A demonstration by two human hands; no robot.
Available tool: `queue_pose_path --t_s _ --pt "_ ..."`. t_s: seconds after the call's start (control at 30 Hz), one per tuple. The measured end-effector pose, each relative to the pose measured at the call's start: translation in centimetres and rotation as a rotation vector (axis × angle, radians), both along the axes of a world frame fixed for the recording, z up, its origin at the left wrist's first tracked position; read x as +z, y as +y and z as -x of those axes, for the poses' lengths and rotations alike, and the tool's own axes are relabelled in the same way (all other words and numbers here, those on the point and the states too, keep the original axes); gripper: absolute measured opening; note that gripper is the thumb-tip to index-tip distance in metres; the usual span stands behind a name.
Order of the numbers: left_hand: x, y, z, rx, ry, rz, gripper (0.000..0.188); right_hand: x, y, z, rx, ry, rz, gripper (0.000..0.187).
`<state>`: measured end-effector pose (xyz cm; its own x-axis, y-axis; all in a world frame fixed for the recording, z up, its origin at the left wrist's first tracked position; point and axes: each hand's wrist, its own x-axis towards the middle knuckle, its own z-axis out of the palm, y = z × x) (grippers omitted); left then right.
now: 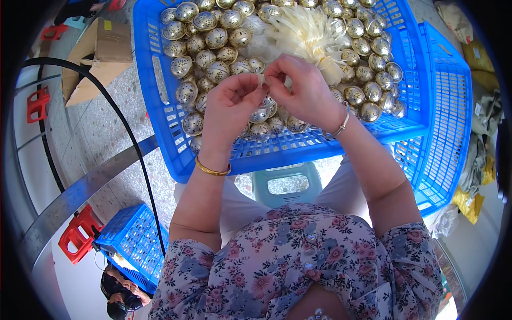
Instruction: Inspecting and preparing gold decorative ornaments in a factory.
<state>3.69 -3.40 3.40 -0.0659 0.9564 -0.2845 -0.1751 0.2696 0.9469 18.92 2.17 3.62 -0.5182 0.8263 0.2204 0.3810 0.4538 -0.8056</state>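
Note:
Over a blue plastic crate (154,101) my left hand (230,106) and my right hand (309,97) meet, with thumbs and fingers pinched together. Something small and pale shows at the fingertips, too small to name. Shiny gold-and-silver balls (204,58), pierced with small holes, fill the crate. One ball (262,113) sits just below my fingertips; whether it hangs from them I cannot tell. A bundle of thin, cream-coloured translucent strips (304,34) lies on the balls beyond my right hand.
A second blue crate (450,106) stands at the right. Between my knees is a pale green stool (286,184). Leftward are a cardboard box (101,58), a black cable (125,125), a metal rail (88,184), red stools (80,234), another blue crate (133,242) and a person (122,290).

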Motion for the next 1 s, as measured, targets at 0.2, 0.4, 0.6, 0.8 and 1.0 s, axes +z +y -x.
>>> queue_pose_path --t_s 0.2,0.4,0.6,0.8,1.0 --pt "-0.22 0.12 0.26 0.015 0.025 -0.004 0.015 -0.1 -0.14 0.08 0.022 0.021 0.029 0.008" --pt "-0.05 0.09 0.04 0.054 0.053 -0.044 0.014 -0.12 -0.32 0.24 0.017 0.037 0.079 0.008" --pt "-0.21 0.06 0.16 0.097 0.083 -0.036 0.012 -0.02 -0.11 0.02 -0.02 0.047 0.173 0.008" --pt "-0.02 -0.02 0.02 0.115 0.098 -0.011 0.012 0.08 0.14 -0.26 -0.044 0.057 0.168 0.008" --pt "-0.46 -0.1 0.42 0.129 0.188 -0.029 0.011 0.18 0.16 -0.13 -0.031 0.056 0.17 0.007"
